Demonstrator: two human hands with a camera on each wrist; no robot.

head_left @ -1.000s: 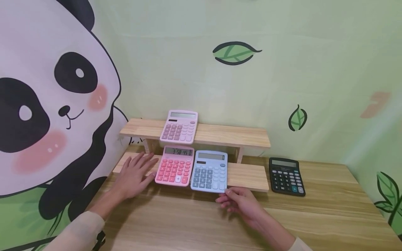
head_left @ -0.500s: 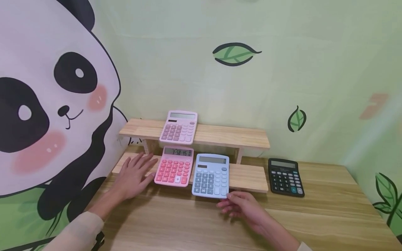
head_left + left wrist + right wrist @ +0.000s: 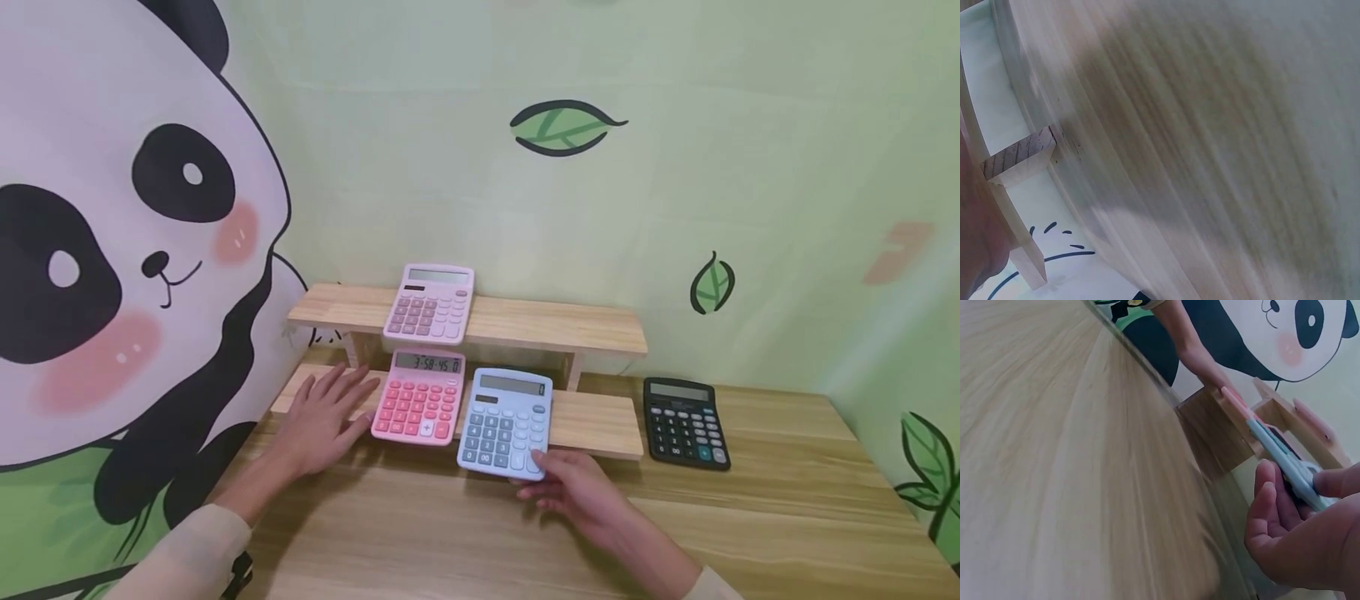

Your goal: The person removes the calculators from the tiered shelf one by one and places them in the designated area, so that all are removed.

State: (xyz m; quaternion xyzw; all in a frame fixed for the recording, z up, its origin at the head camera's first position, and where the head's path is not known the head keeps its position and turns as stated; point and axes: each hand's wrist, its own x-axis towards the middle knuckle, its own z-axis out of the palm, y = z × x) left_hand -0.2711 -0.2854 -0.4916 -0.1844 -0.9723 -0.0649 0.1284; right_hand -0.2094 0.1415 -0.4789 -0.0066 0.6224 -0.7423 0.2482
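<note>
A blue calculator (image 3: pixel 505 423) leans over the front of the lower wooden shelf (image 3: pixel 592 417); its display reads 0. My right hand (image 3: pixel 577 496) pinches its lower right corner, thumb on the keys and fingers curled beneath, as the right wrist view also shows on the blue calculator (image 3: pixel 1285 462). Left of it a pink calculator (image 3: pixel 417 397) stands on the same shelf, with digits on its display. My left hand (image 3: pixel 318 425) lies over the shelf's left end, fingers spread, thumb at the pink calculator's left edge. In the left wrist view only part of the left hand (image 3: pixel 979 231) shows.
On the upper shelf (image 3: pixel 555 323) rests a pale pink calculator (image 3: pixel 429 305). A black calculator (image 3: pixel 686 423) sits on the wooden table (image 3: pixel 787 492) to the right of the shelves. Behind stands a green wall (image 3: pixel 420 167) with a panda and leaves.
The blue calculator has come a little toward me and slightly right, away from the pink one. My right thumb now lies on top of its corner. The left hand has not moved.
</note>
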